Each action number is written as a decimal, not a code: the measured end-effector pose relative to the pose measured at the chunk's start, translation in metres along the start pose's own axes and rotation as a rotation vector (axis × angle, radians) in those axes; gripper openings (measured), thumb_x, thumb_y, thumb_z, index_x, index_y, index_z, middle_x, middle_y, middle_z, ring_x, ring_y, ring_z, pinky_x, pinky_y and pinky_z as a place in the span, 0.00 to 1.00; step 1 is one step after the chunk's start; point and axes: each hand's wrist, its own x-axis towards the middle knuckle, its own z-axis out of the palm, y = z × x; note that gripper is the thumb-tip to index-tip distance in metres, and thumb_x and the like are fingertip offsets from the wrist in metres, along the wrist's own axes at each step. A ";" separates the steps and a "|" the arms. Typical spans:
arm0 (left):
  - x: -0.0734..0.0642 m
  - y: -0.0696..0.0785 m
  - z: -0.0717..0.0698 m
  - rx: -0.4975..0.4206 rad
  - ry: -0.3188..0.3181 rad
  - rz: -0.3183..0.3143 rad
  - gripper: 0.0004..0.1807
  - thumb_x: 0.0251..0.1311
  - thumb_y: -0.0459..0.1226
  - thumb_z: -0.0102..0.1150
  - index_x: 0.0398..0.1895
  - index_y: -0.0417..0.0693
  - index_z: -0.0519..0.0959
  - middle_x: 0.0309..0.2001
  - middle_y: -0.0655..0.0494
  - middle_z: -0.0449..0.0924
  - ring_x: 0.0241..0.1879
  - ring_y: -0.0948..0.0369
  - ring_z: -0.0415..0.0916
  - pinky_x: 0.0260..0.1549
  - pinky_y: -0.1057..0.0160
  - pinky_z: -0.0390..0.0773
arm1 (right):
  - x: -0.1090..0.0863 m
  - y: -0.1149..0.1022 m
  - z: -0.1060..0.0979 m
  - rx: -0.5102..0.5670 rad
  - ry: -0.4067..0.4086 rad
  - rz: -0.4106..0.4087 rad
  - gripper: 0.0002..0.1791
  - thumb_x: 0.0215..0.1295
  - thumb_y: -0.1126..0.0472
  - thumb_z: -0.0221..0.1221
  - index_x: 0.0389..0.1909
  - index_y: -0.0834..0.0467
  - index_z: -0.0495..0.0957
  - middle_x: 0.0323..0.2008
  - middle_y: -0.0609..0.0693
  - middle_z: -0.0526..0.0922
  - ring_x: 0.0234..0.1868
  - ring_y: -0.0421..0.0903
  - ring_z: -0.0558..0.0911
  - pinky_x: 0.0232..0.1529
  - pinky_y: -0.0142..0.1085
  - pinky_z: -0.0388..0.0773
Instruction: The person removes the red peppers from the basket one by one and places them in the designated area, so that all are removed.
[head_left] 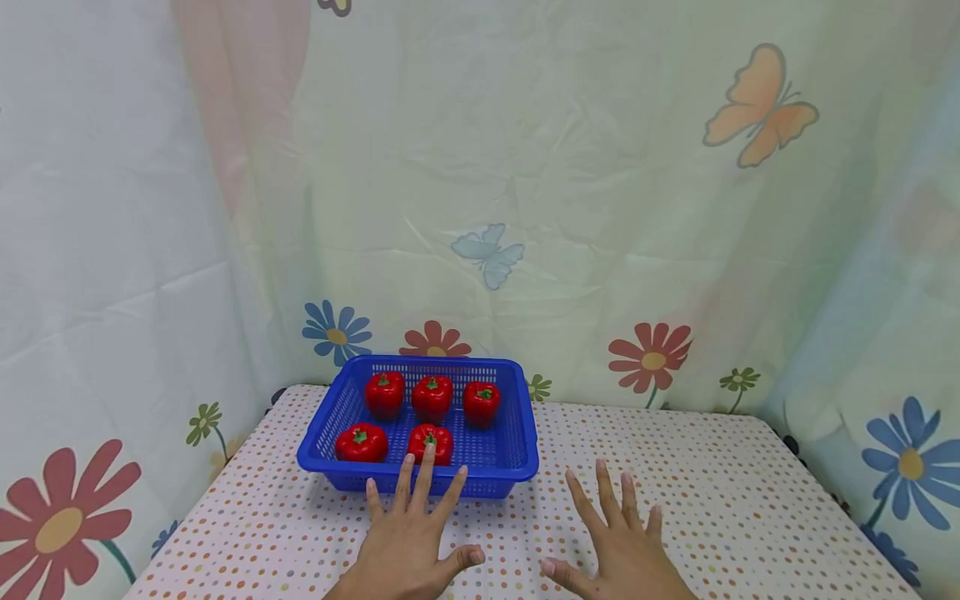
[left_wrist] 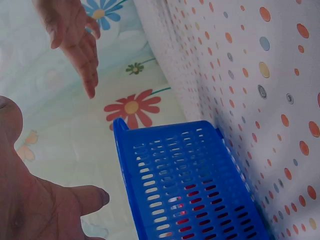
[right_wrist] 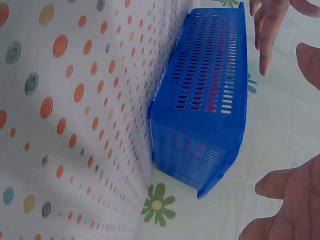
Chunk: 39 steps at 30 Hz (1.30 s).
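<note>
A blue plastic basket with slotted walls stands on the table, left of the middle. Inside lie several red bell peppers with green stems, some along the back and others toward the front. My left hand hovers by the basket's front rim with fingers spread, and its fingertips overlap the front pepper in the head view. Right of the basket my right hand is held over the table, fingers spread and palm down. Neither hand holds anything. In the right wrist view the basket's side shows red through its slots.
The table wears a white cloth with coloured dots. Behind it and at both sides hangs a pale curtain printed with flowers and butterflies. The basket's back edge is close to the rear curtain.
</note>
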 end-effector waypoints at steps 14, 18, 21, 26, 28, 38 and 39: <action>0.017 -0.055 -0.053 -0.111 0.258 -0.102 0.34 0.69 0.62 0.42 0.73 0.59 0.65 0.76 0.46 0.58 0.75 0.39 0.50 0.64 0.25 0.40 | -0.004 -0.001 -0.002 0.076 -0.046 -0.009 0.59 0.51 0.21 0.55 0.78 0.49 0.50 0.77 0.68 0.43 0.73 0.78 0.37 0.57 0.80 0.32; 0.030 -0.119 -0.065 -0.332 0.409 -0.238 0.24 0.73 0.50 0.45 0.64 0.49 0.74 0.68 0.41 0.70 0.70 0.39 0.62 0.65 0.30 0.54 | -0.005 -0.001 -0.001 0.097 -0.066 -0.006 0.59 0.50 0.22 0.56 0.78 0.49 0.50 0.77 0.68 0.43 0.73 0.78 0.38 0.56 0.81 0.32; 0.035 -0.164 -0.058 -0.611 0.421 -0.316 0.24 0.75 0.48 0.41 0.65 0.46 0.72 0.67 0.38 0.69 0.68 0.39 0.64 0.62 0.35 0.64 | -0.005 -0.003 0.001 0.116 -0.081 -0.009 0.60 0.49 0.22 0.57 0.78 0.48 0.50 0.77 0.67 0.43 0.73 0.77 0.38 0.56 0.81 0.34; 0.044 -0.204 -0.030 -1.083 0.277 -0.277 0.28 0.77 0.50 0.37 0.74 0.48 0.60 0.75 0.42 0.56 0.72 0.44 0.58 0.63 0.45 0.69 | -0.002 -0.012 0.004 0.133 -0.100 -0.025 0.61 0.47 0.22 0.59 0.78 0.47 0.49 0.77 0.67 0.46 0.73 0.78 0.42 0.57 0.81 0.37; 0.047 -0.211 -0.020 -1.199 0.234 -0.247 0.29 0.77 0.50 0.36 0.75 0.51 0.57 0.77 0.45 0.50 0.73 0.43 0.56 0.63 0.47 0.70 | -0.001 -0.018 0.004 0.150 -0.113 -0.044 0.61 0.47 0.22 0.60 0.78 0.46 0.50 0.77 0.66 0.49 0.74 0.76 0.46 0.58 0.80 0.43; 0.054 -0.211 -0.001 -1.289 0.276 -0.219 0.26 0.77 0.46 0.36 0.75 0.55 0.57 0.78 0.46 0.45 0.74 0.41 0.53 0.65 0.44 0.65 | 0.021 -0.055 -0.001 0.517 -0.060 -0.340 0.17 0.64 0.48 0.63 0.45 0.55 0.83 0.33 0.43 0.87 0.29 0.37 0.83 0.31 0.34 0.80; 0.055 -0.210 -0.001 -1.289 0.281 -0.213 0.26 0.77 0.46 0.36 0.75 0.54 0.57 0.78 0.46 0.45 0.74 0.40 0.52 0.66 0.42 0.64 | 0.025 -0.059 0.001 0.557 -0.029 -0.370 0.12 0.65 0.51 0.63 0.41 0.55 0.83 0.30 0.42 0.86 0.26 0.34 0.81 0.28 0.31 0.79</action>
